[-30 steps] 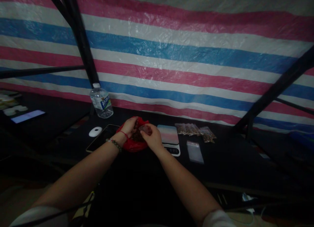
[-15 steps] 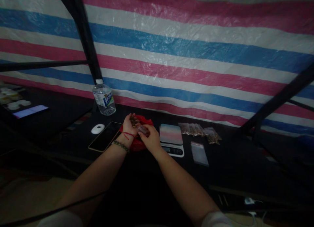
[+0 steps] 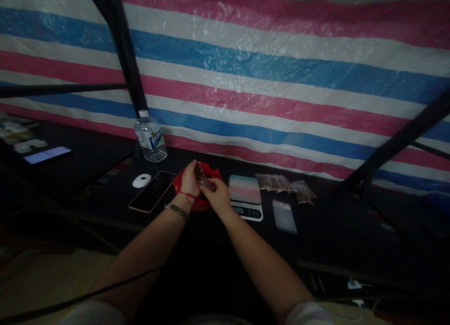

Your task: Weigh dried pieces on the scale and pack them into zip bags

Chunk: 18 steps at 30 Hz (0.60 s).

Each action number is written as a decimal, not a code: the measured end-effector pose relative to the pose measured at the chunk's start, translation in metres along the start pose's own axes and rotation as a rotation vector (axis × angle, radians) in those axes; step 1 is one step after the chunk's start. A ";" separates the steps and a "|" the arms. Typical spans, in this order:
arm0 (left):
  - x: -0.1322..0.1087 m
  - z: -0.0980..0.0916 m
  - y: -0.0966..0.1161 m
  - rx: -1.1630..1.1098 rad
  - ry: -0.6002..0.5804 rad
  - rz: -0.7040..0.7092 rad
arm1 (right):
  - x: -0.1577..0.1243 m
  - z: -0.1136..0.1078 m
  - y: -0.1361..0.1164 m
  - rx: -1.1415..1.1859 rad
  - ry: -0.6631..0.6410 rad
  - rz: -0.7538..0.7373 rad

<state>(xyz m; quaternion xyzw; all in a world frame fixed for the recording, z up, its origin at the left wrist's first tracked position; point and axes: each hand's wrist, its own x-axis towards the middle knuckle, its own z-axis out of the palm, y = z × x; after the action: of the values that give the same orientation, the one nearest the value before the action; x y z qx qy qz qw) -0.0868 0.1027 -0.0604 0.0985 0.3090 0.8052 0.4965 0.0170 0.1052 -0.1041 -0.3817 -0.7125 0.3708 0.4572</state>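
My left hand [image 3: 190, 180] is cupped around a handful of small brown dried pieces [image 3: 198, 171], its palm tipped toward the right. In my right hand [image 3: 219, 195] a small clear plastic bag [image 3: 206, 181] is pinched, held right against the brown pieces. Both hands are over a red plastic bag [image 3: 211, 169], which they partly cover. Just right of them sits a white kitchen scale [image 3: 245, 190] with nothing on its plate. Further right lie several small zip bags [image 3: 276, 182] filled with brown pieces, and flat unfilled zip bags [image 3: 284, 216] in front of them.
A phone [image 3: 152, 191] and a white rounded device [image 3: 141, 180] lie left of the red bag. A clear plastic bottle [image 3: 151, 137] stands behind them by a black metal post [image 3: 128, 58]. Another lit phone [image 3: 48, 155] is at far left. Striped sheeting [image 3: 263, 91] hangs behind the table.
My left hand has turned and tipped its palm toward the right hand. The small plastic bag is now close up against the brown pieces. The view has shifted slightly.
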 end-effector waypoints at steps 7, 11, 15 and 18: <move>0.001 -0.003 -0.001 0.114 -0.075 0.158 | 0.001 0.001 0.003 0.100 -0.026 0.058; 0.000 -0.001 0.001 0.144 -0.094 0.206 | 0.001 0.002 0.004 0.132 -0.036 0.074; -0.002 -0.001 0.002 0.221 -0.119 0.228 | 0.001 0.002 0.004 0.132 -0.050 0.057; -0.002 -0.002 0.001 0.240 -0.127 0.227 | 0.002 0.001 0.004 0.116 -0.061 0.052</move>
<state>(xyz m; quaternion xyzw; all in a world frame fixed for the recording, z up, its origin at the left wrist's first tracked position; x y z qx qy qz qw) -0.0875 0.0995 -0.0605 0.2418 0.3580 0.8055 0.4055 0.0166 0.1084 -0.1070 -0.3613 -0.6933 0.4348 0.4469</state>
